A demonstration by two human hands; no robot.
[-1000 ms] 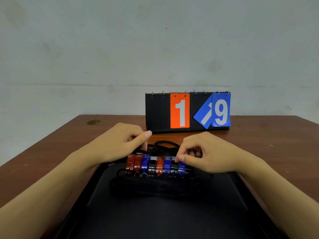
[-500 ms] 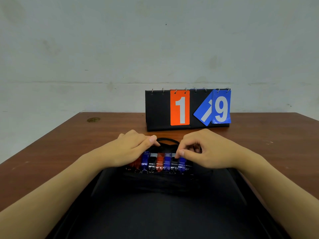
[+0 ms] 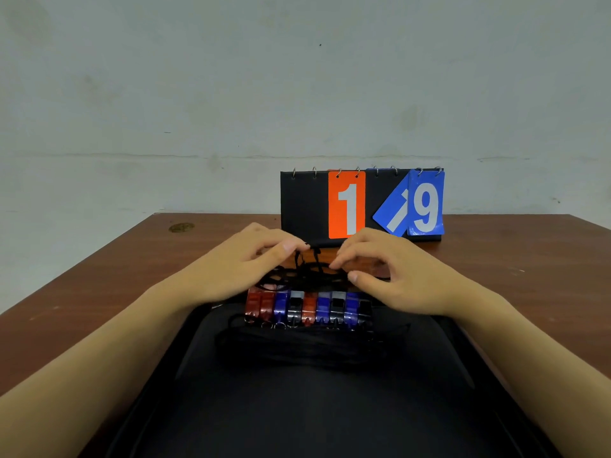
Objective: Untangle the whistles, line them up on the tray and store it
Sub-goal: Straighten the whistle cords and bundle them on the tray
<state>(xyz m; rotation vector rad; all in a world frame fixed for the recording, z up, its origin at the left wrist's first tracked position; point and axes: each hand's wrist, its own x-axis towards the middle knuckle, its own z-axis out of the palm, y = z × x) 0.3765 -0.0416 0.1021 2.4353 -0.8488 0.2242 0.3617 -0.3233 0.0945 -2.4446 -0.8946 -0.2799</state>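
1. Pinching a black cord (image 3: pixel 309 259) at its top, the left hand (image 3: pixel 251 259) holds thumb and forefinger pressed together on it, just in front of the scoreboard (image 3: pixel 304 203).
2. By contrast, the right hand (image 3: pixel 393 269) has its fingertips (image 3: pixel 335 264) down on the loops of cord; whether it grips one strand or only presses on it I cannot tell.
3. Nine whistles (image 3: pixel 309 307), red, blue and black, stand side by side, touching, at the far edge of the black tray (image 3: pixel 314 408) on the table (image 3: pixel 99 276).
4. Cord of this kind is likely thin, limp and light; it should snag on itself, so one strand is best taken near a loop and drawn slowly.
5. Each whistle looks like hard, smooth plastic, light enough to be dragged by its cord, so a sharp pull could upset the row.
6. For moving a whistle, the sides of its body seem the surest hold; the small ring at its near end would serve for the cord.
7. More cord lies bunched on the tray just in front of the row.
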